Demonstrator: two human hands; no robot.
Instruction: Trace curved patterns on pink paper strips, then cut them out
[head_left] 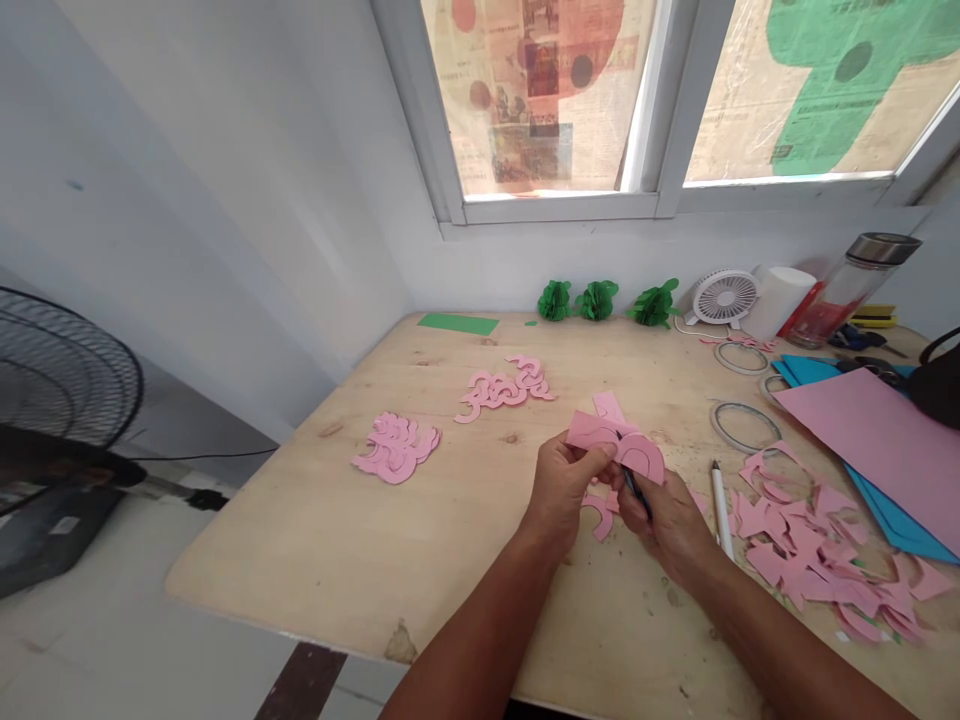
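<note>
My left hand (564,480) is closed on a piece of pink paper (640,456) that has curved outlines drawn on it. In my right hand (667,518) are dark-handled scissors (636,490), mostly hidden under the paper and fingers. Their blade tips show at a slit in the paper's upper edge. Beneath my hands, a cut pink arc (600,518) lies on the wooden table. Left of them are a stack of scalloped pink cutouts (395,447) and a loose group of curved pink pieces (501,388).
Pink scraps (814,555) are heaped at the right beside a white pen (721,510) and tape rolls (746,427). Pink and blue sheets (874,440) lie farther right. Green paper ornaments (598,299), a small fan (724,297) and a glass bottle (851,285) stand along the wall.
</note>
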